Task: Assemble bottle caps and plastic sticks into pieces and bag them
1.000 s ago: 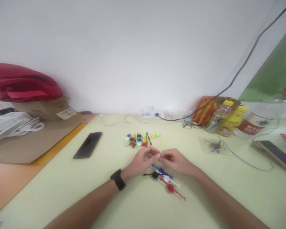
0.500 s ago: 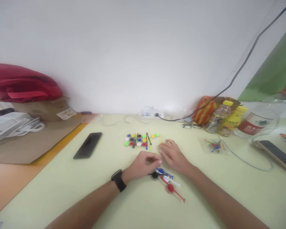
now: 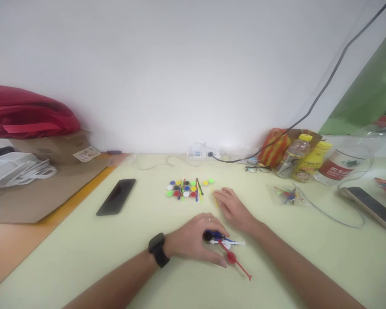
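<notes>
On the worktop (image 3: 183, 285), left hand (image 3: 194, 240) with thumb and fingers spread apart, partly over a black spinner (image 3: 207, 235) and a blue spinner (image 3: 217, 235), thumb tip just beside a red spinner (image 3: 231, 257). White spinner (image 3: 227, 244) between blue and red, close-packed. Farther forward, right hand (image 3: 236, 210) flat and low, fingertips at a thin yellow stick (image 3: 216, 202); impossible to tell whether gripped or merely touched. Left of that stick, a cluster of coloured discs (image 3: 187, 188) with thin arrows among them. Well apart, farther left, a dark phone (image 3: 116, 197).
</notes>
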The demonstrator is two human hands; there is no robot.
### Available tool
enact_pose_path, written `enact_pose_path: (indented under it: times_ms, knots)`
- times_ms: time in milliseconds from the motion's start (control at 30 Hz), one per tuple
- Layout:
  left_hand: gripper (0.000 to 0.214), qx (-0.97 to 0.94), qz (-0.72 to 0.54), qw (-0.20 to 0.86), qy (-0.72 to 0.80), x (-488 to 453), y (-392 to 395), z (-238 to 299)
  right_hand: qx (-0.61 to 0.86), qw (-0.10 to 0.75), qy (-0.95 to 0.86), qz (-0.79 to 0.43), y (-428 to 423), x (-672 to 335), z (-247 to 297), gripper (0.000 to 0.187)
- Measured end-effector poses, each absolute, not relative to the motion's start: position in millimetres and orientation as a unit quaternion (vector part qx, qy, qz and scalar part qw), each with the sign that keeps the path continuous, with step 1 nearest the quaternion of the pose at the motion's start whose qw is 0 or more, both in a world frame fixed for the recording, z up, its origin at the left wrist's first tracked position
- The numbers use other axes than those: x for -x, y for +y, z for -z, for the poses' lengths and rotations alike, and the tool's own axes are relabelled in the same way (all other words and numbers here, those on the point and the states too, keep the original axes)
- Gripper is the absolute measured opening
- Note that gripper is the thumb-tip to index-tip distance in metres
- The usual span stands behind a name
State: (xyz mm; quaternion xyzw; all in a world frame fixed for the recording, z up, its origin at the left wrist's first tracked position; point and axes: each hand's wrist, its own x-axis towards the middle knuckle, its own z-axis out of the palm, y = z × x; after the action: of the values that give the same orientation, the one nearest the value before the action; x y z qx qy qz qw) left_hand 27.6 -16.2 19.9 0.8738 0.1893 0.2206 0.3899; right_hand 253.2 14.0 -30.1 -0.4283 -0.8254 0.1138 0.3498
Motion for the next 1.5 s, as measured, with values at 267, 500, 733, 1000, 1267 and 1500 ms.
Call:
enact_pose_path:
  times_ms: [267,500,733,1000,1267,1500]
  knots:
    - [0.042,-0.914,-0.211,0.295,0.180,-37.5,-27.4,-8.9,0.432,0.346,-0.822,-0.132,16.2,-252.4,31.5,0.030]
    - [0.020,-0.921,-0.220,0.242,0.210,-37.6,-27.0,-6.4,0.437,0.356,-0.816,-0.129,15.9,-250.7,29.6,0.017]
    - [0.037,-0.925,-0.205,0.249,0.202,-36.2,-27.4,-8.0,0.468,0.400,-0.775,-0.145,11.5,-247.3,23.2,0.016]
    - [0.055,-0.970,-0.162,0.114,0.142,-38.9,-35.7,-18.3,0.475,0.453,-0.733,-0.177,15.8,-247.1,30.3,0.020]
    - [0.025,-0.980,-0.153,0.086,0.092,-41.9,-45.6,-24.1,0.466,0.472,-0.727,-0.175,24.9,-251.0,40.5,0.036]
    - [0.033,-0.980,-0.137,0.112,0.086,-39.8,-43.5,-18.9,0.472,0.418,-0.759,-0.163,24.8,-249.9,47.3,0.047]
